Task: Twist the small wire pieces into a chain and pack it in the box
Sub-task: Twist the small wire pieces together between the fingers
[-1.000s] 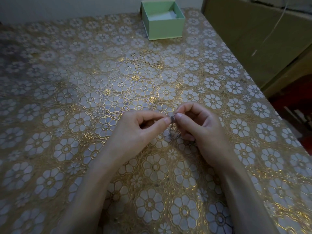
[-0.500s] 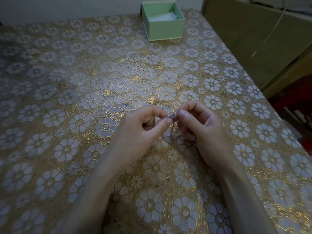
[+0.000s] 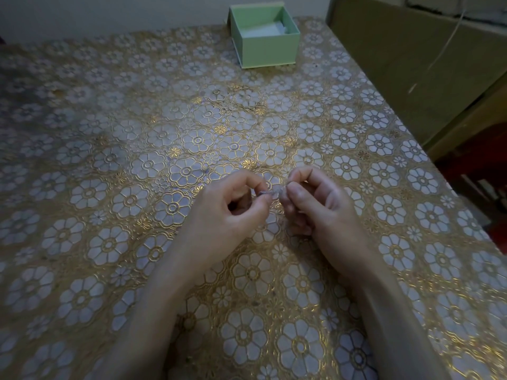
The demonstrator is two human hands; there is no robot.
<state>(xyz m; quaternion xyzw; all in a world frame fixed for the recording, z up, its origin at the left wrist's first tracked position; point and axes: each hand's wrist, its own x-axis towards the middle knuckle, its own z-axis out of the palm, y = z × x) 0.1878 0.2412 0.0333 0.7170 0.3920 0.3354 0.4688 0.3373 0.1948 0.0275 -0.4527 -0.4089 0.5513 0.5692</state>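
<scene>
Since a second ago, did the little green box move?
No. The small green cardboard box sits at the same far edge of the gold flower-patterned tablecloth, beside the same flowers as before.

A home, by the look: a worktop under gold floral oilcloth, cardboard sheet leaning against a plain wall.

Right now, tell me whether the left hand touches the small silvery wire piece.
Touching. The head view shows the left hand pinching one end of the small silvery wire piece between thumb and forefinger.
</scene>
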